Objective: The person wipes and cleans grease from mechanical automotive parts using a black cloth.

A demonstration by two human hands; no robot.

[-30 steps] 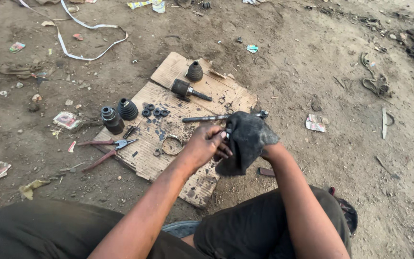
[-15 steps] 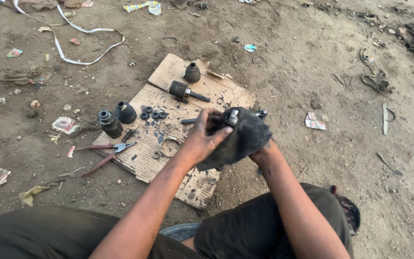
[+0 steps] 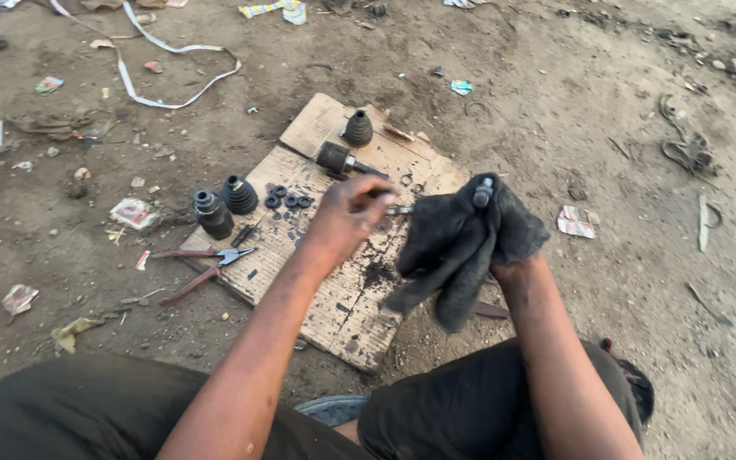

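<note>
Head view, only one cam. Right hand [image 3: 517, 247] is wrapped in a dark rag [image 3: 462, 243] and closed round a metal shaft; only the shaft's tip [image 3: 481, 192] pokes out the top, so the grip itself is hidden under cloth. Left hand [image 3: 347, 217] is just beside the rag w/ fingers curled and pinched toward a thin bright bit of metal [image 3: 400, 209] near the rag edge; can't tell if that's part of the shaft or a loose piece. Both are held above the cardboard sheet [image 3: 334, 281] lying on the dirt ground.

On the cardboard: a CV joint housing w/ stub [image 3: 338, 159], one rubber boot [image 3: 358, 129] behind it, another boot [image 3: 238, 195] at the left edge, a dark cylindrical part [image 3: 212, 214] beside it, a cluster of small black rings [image 3: 287, 198]. Red-handled pliers [image 3: 202, 260] lie half off the sheet.

To wipe well, in my judgement: keep the rag bunched tight so it doesn't slip on grease, steady the exposed end w/ the left fingers, turn the shaft rather than the cloth. Stay over the cardboard so grit from the ground stays off the clean metal.
</note>
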